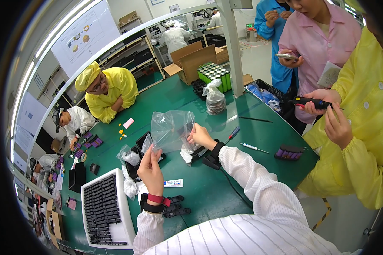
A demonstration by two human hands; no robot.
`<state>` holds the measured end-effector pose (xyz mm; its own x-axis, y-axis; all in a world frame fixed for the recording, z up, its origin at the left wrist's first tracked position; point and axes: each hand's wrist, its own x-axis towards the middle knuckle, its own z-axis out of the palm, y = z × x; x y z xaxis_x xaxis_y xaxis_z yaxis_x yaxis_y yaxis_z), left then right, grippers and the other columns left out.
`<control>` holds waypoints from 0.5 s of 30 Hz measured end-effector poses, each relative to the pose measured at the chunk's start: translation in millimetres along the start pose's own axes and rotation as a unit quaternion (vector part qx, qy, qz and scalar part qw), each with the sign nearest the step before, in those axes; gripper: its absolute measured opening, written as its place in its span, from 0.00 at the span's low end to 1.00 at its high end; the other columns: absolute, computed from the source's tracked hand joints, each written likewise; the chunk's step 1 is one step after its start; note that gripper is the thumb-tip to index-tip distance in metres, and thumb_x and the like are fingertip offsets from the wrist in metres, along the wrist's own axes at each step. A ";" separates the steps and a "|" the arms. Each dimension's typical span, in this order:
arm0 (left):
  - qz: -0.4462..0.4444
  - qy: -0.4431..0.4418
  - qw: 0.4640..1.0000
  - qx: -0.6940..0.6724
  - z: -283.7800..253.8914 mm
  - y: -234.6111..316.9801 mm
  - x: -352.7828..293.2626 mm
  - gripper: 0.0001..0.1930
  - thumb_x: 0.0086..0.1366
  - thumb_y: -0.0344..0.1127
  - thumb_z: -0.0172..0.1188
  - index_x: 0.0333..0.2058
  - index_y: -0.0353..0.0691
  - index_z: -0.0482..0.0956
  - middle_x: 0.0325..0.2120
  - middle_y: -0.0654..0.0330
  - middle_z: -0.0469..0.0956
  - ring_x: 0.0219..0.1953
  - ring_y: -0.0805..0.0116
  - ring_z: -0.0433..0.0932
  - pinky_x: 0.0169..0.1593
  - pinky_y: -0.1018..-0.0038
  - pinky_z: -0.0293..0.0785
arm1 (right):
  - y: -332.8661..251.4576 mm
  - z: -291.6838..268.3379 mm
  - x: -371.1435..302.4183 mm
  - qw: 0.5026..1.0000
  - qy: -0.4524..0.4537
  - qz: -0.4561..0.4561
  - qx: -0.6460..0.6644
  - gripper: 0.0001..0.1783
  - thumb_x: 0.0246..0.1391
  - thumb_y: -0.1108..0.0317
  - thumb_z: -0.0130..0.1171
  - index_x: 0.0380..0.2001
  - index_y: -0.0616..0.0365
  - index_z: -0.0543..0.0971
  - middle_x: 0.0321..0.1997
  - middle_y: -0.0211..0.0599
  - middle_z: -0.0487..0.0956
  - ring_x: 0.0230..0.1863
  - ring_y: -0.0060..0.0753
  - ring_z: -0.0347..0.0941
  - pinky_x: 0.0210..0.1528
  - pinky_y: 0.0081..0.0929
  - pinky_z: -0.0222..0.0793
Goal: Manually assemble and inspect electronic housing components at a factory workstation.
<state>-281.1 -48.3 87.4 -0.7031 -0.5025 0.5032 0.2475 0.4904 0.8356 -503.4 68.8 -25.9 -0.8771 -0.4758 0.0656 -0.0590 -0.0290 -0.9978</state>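
Note:
A clear plastic bag (168, 127) is stretched between my two hands above the green table. My left hand (151, 172) pinches its lower left edge, fingers pointing up. My right hand (201, 137) grips the bag's right side between thumb and fingers. Nothing can be made out inside the bag. Beneath it sit a black open box (133, 165) and, under my right hand, a small white carton (186, 155), partly covered. Knotted bags of small white parts (130, 187) lie beside the black box. A white and blue tube (173, 183) lies near my left wrist.
A white foam tray (129, 225) of black parts stands at the left. To the right are a blue screwdriver (233, 132), a white screwdriver (254, 148) and a purple battery pack (289, 152). Green cells (215, 74) stand far back. A yellow-clad person (349, 127) holds a black tool close on the right.

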 end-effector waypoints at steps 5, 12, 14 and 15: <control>0.009 0.004 1.000 -0.005 0.7 0.4 0.6 0.15 0.75 0.26 0.49 0.56 0.29 0.77 0.46 0.50 0.82 0.47 0.62 0.84 0.50 0.74 0.78 | 0.3 -2.3 -0.5 0.995 -0.004 -0.041 -0.094 0.03 0.61 0.78 0.49 0.36 0.66 0.66 0.28 0.51 0.84 0.29 0.38 0.84 0.32 0.34 0.75; 0.014 0.009 1.000 0.005 2.1 0.6 0.9 0.15 0.75 0.27 0.49 0.56 0.29 0.77 0.45 0.49 0.83 0.47 0.62 0.85 0.50 0.74 0.78 | 8.0 -6.3 2.2 0.996 0.019 -0.045 -0.070 0.06 0.61 0.74 0.52 0.36 0.65 0.67 0.30 0.49 0.84 0.35 0.41 0.82 0.38 0.36 0.73; 0.008 0.007 1.000 -0.007 -0.5 3.0 -0.3 0.15 0.75 0.27 0.49 0.56 0.29 0.77 0.45 0.49 0.82 0.47 0.61 0.85 0.50 0.74 0.78 | 6.9 -7.8 0.4 0.996 0.032 -0.053 -0.057 0.07 0.61 0.72 0.54 0.36 0.64 0.68 0.32 0.49 0.84 0.36 0.40 0.82 0.39 0.36 0.72; 0.001 0.006 1.000 -0.017 -3.2 2.2 -1.2 0.15 0.75 0.27 0.49 0.55 0.29 0.77 0.45 0.49 0.82 0.46 0.61 0.85 0.49 0.75 0.78 | 2.9 -7.1 -3.4 0.992 0.051 -0.064 -0.094 0.08 0.61 0.71 0.56 0.35 0.64 0.69 0.33 0.48 0.84 0.36 0.40 0.81 0.39 0.36 0.73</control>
<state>-277.5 -48.8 89.3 -0.6950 -0.5097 0.5072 0.2716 0.4670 0.8415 -503.9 76.5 -29.0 -0.8997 -0.3876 0.2010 -0.2523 0.0858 -0.9638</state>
